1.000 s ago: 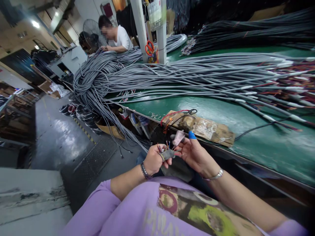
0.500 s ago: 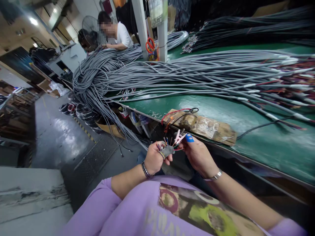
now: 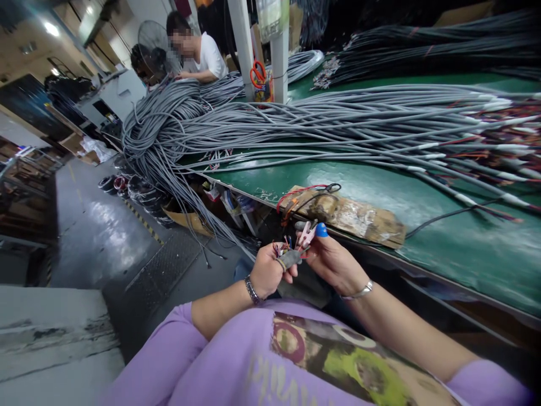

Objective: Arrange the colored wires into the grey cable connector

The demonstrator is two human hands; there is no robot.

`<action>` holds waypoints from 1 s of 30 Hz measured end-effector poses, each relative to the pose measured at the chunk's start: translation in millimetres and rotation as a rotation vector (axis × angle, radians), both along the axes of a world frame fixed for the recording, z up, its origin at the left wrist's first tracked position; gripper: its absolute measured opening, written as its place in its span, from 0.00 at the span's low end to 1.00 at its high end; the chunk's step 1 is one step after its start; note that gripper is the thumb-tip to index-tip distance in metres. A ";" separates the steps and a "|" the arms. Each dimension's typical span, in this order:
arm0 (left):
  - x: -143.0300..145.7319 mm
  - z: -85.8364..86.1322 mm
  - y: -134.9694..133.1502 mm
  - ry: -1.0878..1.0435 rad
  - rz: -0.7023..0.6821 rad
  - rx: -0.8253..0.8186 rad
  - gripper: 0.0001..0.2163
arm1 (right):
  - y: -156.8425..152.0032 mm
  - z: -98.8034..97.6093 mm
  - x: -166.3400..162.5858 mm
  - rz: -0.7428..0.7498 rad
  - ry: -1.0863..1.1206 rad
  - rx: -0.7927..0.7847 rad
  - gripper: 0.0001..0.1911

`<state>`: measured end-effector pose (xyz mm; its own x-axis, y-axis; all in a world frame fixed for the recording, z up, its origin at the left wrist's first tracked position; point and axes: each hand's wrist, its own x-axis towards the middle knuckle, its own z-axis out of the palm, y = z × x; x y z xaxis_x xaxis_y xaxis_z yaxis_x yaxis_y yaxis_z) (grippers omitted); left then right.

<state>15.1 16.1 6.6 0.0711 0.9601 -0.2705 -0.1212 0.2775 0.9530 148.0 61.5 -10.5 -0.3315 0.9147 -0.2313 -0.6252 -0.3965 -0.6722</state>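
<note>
Grey cable end [image 3: 289, 258] is gripped in the closed left hand [image 3: 266, 273], its coloured wires [image 3: 284, 245] fanned upward, just below the counter [image 3: 443, 248] edge. Right hand [image 3: 333, 262] pinches a small pink piece [image 3: 305, 234] beside those wires. Loose grey cables [image 3: 338, 121] lie heaped across the counter beyond

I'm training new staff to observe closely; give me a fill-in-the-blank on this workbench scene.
The left hand grips the stripped end of a ____ cable.
A ____ cap covers a fingertip of the right hand.
The table top is ____.
The scissors on the post have ____ handles.
Missing: gray; blue; green; orange.
</note>
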 end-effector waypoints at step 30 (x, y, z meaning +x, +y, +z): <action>-11.7 -4.1 -12.1 0.030 -0.051 0.065 0.19 | -25.4 -2.8 20.2 0.191 -0.311 0.133 0.16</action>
<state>3.4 4.0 2.6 0.1128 0.9710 -0.2108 -0.0796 0.2203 0.9722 168.3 36.2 -13.3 -0.4315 0.8719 -0.2314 -0.3071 -0.3832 -0.8711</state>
